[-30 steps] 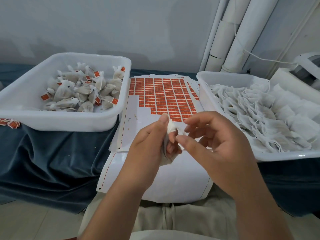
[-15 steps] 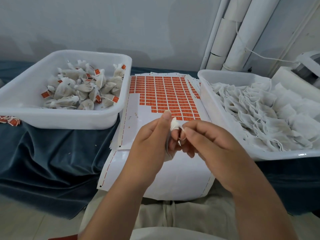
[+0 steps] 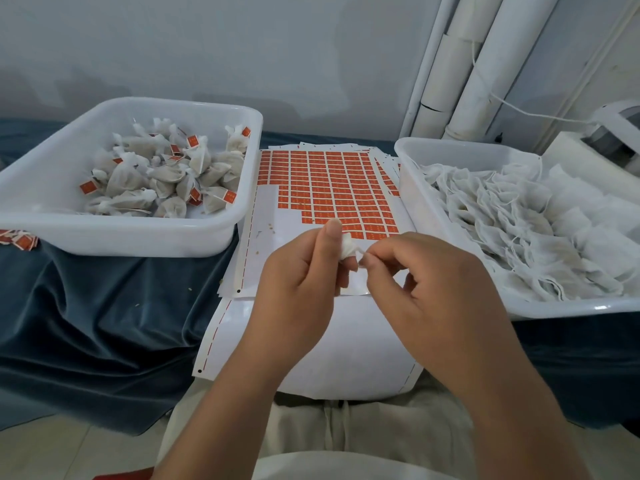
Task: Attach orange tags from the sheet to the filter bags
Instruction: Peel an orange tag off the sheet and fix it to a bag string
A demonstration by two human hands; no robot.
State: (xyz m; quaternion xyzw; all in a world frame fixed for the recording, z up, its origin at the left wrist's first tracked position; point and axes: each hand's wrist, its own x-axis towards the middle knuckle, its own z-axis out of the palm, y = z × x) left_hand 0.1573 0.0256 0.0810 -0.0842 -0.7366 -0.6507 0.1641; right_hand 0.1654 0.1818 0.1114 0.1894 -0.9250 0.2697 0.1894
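Observation:
My left hand (image 3: 304, 271) grips a small white filter bag (image 3: 348, 249) by its gathered neck, just above the near edge of the tag sheet. My right hand (image 3: 426, 282) pinches the bag's string end right beside it, fingertips almost touching the left thumb. The sheet of orange tags (image 3: 329, 188) lies flat between the two tubs, its near left rows peeled off to bare white backing. Most of the bag is hidden inside my left fingers.
A white tub (image 3: 131, 233) on the left holds several filled bags with orange tags. A white tub (image 3: 412, 188) on the right holds a heap of untagged filter bags. Loose orange tags (image 3: 19, 240) lie at the far left on blue cloth. White pipes (image 3: 460, 64) stand behind.
My right hand has slid a little to the right, drawing the string end away from the bag. The left hand keeps its grip in about the same place.

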